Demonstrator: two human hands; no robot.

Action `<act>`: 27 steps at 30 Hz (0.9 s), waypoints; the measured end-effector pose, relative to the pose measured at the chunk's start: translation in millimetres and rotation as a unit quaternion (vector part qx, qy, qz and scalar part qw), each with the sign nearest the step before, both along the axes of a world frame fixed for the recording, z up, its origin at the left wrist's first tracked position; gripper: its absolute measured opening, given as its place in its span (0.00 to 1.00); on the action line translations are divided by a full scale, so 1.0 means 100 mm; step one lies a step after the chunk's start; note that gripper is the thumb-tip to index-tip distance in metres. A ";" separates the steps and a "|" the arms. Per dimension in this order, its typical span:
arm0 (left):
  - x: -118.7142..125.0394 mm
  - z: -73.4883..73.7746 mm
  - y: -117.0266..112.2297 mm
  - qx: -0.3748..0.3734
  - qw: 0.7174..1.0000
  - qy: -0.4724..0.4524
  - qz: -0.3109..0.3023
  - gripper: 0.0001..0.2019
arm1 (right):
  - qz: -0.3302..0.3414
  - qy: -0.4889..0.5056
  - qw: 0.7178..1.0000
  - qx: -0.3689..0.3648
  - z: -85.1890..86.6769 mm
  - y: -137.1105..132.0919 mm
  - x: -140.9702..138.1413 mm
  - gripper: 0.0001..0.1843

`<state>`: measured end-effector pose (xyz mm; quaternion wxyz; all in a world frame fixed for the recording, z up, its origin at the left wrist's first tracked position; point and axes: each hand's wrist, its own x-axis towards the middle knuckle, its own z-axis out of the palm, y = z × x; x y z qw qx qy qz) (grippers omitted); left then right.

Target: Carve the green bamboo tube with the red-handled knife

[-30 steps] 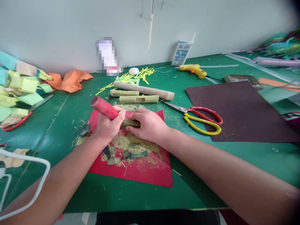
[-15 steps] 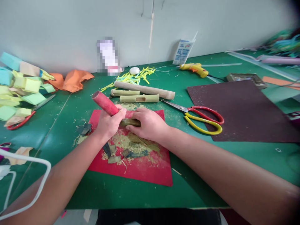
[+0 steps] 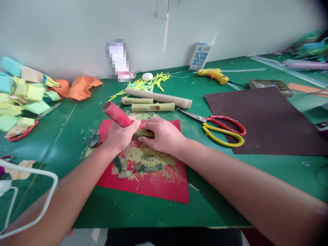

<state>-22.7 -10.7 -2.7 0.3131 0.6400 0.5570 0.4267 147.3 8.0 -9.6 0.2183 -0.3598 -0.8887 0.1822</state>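
Note:
My left hand [image 3: 120, 135] is wrapped round a thick red round handle [image 3: 116, 113], whose end slants up to the left. What the handle leads to is hidden by my fingers. Close beside it, my right hand [image 3: 166, 135] grips a short brownish-green bamboo piece [image 3: 144, 134], fingers on top and thumb along the near side. Both hands are over a red sheet [image 3: 166, 193] strewn with pale shavings [image 3: 153, 160] and dark scraps [image 3: 125, 173]. Just beyond lie a bamboo tube with a rectangular notch [image 3: 138, 107], a shorter bamboo piece [image 3: 133, 100] and a long pale stick [image 3: 164, 98].
Red-and-yellow-handled scissors [image 3: 222, 131] lie right of the sheet, partly on a dark board [image 3: 266, 119]. Behind are a yellow glue gun [image 3: 214, 75], a carton [image 3: 201, 56] and yellow strips [image 3: 153, 83]. Paper pieces [image 3: 28, 92] and a white wire frame [image 3: 52, 191] are at left.
The red handle's upper end has shifted slightly right and down, along with my left hand. My right hand keeps its hold on the bamboo piece.

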 end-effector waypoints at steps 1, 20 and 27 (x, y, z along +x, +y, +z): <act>0.01 0.00 0.01 -0.001 1.000 -0.004 0.004 0.17 | 0.001 -0.001 1.000 0.002 0.00 0.00 0.00 0.12; 0.07 -0.03 0.03 0.020 0.993 -0.093 0.064 0.15 | 0.000 0.005 1.000 0.002 -0.01 0.01 0.00 0.11; 0.08 0.00 -0.01 0.015 0.997 -0.058 0.058 0.15 | 0.001 0.005 1.000 0.004 -0.01 0.01 0.00 0.11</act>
